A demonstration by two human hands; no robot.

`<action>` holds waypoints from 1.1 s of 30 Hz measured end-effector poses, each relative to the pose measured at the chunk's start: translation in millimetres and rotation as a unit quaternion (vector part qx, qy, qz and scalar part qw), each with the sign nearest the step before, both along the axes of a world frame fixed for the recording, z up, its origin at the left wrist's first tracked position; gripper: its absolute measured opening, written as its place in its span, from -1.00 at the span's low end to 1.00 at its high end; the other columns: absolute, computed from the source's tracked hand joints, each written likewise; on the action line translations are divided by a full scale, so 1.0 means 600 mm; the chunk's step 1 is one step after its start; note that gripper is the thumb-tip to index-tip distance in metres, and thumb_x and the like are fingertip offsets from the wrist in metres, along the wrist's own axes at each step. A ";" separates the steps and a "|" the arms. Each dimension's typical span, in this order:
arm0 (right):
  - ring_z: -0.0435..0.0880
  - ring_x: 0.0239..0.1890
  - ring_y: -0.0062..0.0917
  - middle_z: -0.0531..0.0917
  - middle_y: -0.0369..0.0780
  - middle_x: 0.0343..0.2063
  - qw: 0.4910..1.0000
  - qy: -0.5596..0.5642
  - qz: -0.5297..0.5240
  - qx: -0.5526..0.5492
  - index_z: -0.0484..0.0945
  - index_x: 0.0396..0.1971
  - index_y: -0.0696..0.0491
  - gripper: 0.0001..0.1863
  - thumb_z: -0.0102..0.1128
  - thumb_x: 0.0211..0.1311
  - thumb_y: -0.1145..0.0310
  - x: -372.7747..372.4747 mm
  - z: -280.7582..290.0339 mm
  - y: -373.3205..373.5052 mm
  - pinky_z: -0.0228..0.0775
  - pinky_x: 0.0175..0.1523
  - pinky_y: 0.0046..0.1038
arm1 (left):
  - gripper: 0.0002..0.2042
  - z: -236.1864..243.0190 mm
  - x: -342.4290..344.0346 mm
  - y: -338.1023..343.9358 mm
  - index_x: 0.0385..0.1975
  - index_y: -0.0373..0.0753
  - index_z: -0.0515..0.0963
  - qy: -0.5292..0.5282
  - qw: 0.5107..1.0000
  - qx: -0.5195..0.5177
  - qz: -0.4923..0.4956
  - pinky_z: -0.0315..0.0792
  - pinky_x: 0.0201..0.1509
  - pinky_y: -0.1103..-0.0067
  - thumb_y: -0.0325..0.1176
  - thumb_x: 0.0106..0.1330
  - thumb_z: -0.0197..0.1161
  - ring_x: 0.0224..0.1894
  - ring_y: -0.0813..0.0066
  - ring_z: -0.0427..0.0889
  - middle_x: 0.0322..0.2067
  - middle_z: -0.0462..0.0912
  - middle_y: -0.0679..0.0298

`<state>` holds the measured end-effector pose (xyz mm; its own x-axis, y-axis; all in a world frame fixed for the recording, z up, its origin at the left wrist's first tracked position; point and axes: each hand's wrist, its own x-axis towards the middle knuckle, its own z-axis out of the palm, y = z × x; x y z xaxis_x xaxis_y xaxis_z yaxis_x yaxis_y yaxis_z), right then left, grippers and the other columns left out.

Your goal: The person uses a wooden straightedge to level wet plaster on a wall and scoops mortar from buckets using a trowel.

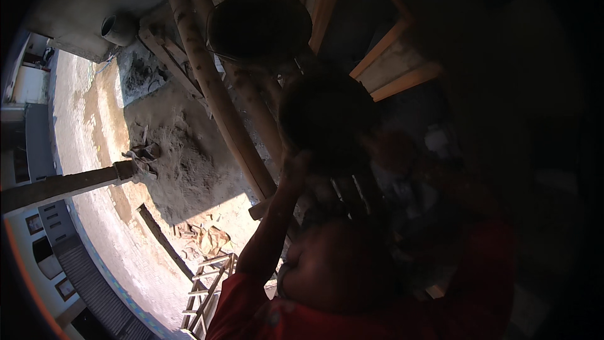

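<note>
A dark, round, basin-like thing [330, 113] is in front of me, in deep shadow. Its inside and any contents are too dark to make out. My left hand [296, 167] is at its near left edge, the fingers seeming closed on the rim. To the right of the same round thing is my right hand [393, 151], dim and smeared, so its fingers cannot be made out. A second dark round basin [259, 28] stands beyond, up and to the left. Both my arms are in red sleeves.
Wooden poles [217, 91] run slantwise along the left of the basins. Wooden frames [377, 50] are at the far right. Loose grey soil or sand [182, 145] covers ground at left, near a post [69, 186]. A grey pot [119, 29] lies farther off. A wooden ladder-like rack [207, 289] stands lower left.
</note>
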<state>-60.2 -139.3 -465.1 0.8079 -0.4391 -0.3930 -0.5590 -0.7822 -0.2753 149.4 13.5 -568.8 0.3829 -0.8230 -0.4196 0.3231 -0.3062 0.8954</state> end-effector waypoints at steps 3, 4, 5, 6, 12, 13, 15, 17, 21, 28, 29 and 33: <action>0.59 -0.18 -0.21 0.60 -0.03 -0.20 0.986 -0.011 -0.167 -0.001 0.39 0.10 0.09 -0.56 0.04 0.22 0.28 -0.082 0.110 0.010 0.42 -0.06 -0.23 | -0.51 -0.025 -0.038 -0.032 0.18 -0.38 0.24 0.011 0.997 -0.033 -0.071 0.48 -0.07 0.57 -0.39 0.26 0.12 -0.11 0.48 0.52 -0.10 0.51 0.11; 0.59 -0.17 -0.22 0.60 -0.03 -0.18 0.982 -0.052 -0.181 0.029 0.39 0.11 0.10 -0.55 0.04 0.24 0.27 -0.063 0.090 0.002 0.42 -0.05 -0.23 | -0.48 -0.036 -0.002 0.003 0.21 -0.37 0.20 -0.026 0.998 0.000 -0.063 0.48 -0.04 0.56 -0.38 0.26 0.12 -0.07 0.47 0.51 -0.06 0.49 0.08; 0.60 -0.20 -0.25 0.61 -0.03 -0.18 0.969 -0.102 -0.224 0.032 0.40 0.09 0.11 -0.56 0.05 0.24 0.26 -0.080 0.085 0.003 0.43 -0.07 -0.24 | -0.45 -0.027 -0.002 0.002 0.24 -0.37 0.15 -0.072 0.997 -0.014 -0.025 0.47 -0.01 0.55 -0.38 0.27 0.12 0.00 0.43 0.47 0.00 0.44 0.05; 0.61 -0.22 -0.28 0.61 -0.04 -0.18 0.949 -0.148 -0.276 0.023 0.42 0.07 0.12 -0.57 0.06 0.24 0.25 -0.117 0.083 0.007 0.44 -0.08 -0.24 | -0.41 -0.005 -0.014 -0.016 0.28 -0.37 0.09 -0.112 0.993 -0.037 0.002 0.46 0.02 0.53 -0.38 0.27 0.12 0.07 0.39 0.43 0.05 0.40 0.03; 0.59 -0.44 -0.41 0.59 -0.17 -0.32 0.794 -0.349 -0.496 -0.034 0.43 -0.02 0.17 -0.67 0.09 0.27 0.33 -0.229 -0.047 0.184 0.45 -0.32 -0.34 | -0.30 0.057 0.003 -0.079 0.37 -0.34 -0.12 -0.069 0.991 -0.113 0.013 0.28 0.25 0.47 -0.39 0.30 0.09 0.31 0.22 0.19 0.27 0.16 -0.04; 0.57 -0.47 -0.44 0.57 -0.19 -0.36 0.799 -0.379 -0.466 -0.004 0.43 -0.03 0.17 -0.67 0.09 0.27 0.34 -0.208 -0.070 0.177 0.44 -0.36 -0.37 | -0.31 0.054 0.033 -0.072 0.37 -0.34 -0.11 -0.125 0.986 -0.103 0.023 0.23 0.29 0.46 -0.39 0.31 0.08 0.33 0.21 0.17 0.29 0.15 -0.05; 0.52 -0.53 -0.50 0.55 -0.22 -0.43 0.835 -0.387 -0.390 0.020 0.43 -0.04 0.18 -0.68 0.09 0.27 0.35 -0.164 -0.021 0.179 0.41 -0.42 -0.42 | -0.31 0.041 0.051 -0.083 0.35 -0.38 -0.09 -0.135 0.983 -0.120 0.008 0.15 0.34 0.43 -0.40 0.29 0.10 0.33 0.18 0.16 0.29 0.12 -0.07; 0.46 -0.57 -0.55 0.51 -0.24 -0.48 0.854 -0.367 -0.366 0.032 0.42 -0.05 0.18 -0.70 0.07 0.27 0.36 -0.117 0.045 0.176 0.38 -0.46 -0.48 | -0.35 0.055 0.038 -0.119 0.33 -0.41 -0.05 -0.120 0.980 -0.155 -0.027 0.10 0.37 0.41 -0.41 0.29 0.08 0.33 0.17 0.16 0.29 0.12 -0.07; 0.43 -0.59 -0.59 0.49 -0.26 -0.51 0.629 -0.409 -0.574 0.329 0.44 -0.12 0.17 -0.73 0.02 0.28 0.32 -0.010 0.004 0.088 0.35 -0.47 -0.53 | -0.46 0.059 0.063 -0.121 0.31 -0.37 0.06 -0.158 0.974 -0.157 -0.034 0.02 0.39 0.43 -0.41 0.35 -0.03 0.35 0.25 0.13 0.29 0.17 0.02; 0.64 -0.40 -0.33 0.62 -0.13 -0.43 0.799 -0.177 -0.559 0.136 0.45 -0.10 0.09 -0.68 0.07 0.28 0.20 -0.046 -0.020 0.144 0.45 -0.29 -0.34 | -0.51 0.089 0.055 -0.129 0.29 -0.34 0.15 -0.190 0.955 -0.220 -0.065 -0.03 0.41 0.44 -0.46 0.33 -0.09 0.36 0.25 0.11 0.30 0.18 0.08; 0.64 -0.37 -0.28 0.62 -0.09 -0.41 0.847 -0.177 -0.488 0.114 0.45 -0.09 0.10 -0.67 0.07 0.26 0.20 -0.057 -0.004 0.152 0.45 -0.26 -0.30 | -0.51 0.087 0.052 -0.129 0.29 -0.34 0.16 -0.199 0.957 -0.204 -0.061 -0.03 0.41 0.44 -0.47 0.33 -0.10 0.37 0.26 0.10 0.30 0.18 0.07; 0.62 -0.23 -0.26 0.60 -0.08 -0.22 0.949 -0.075 -0.287 -0.104 0.49 -0.07 0.08 -0.65 0.07 0.25 0.19 -0.050 0.109 0.131 0.46 -0.13 -0.27 | -0.55 0.062 0.044 -0.129 0.25 -0.33 0.22 -0.228 0.956 -0.181 -0.028 0.05 0.38 0.38 -0.47 0.34 -0.10 0.31 0.19 0.19 0.23 0.26 0.03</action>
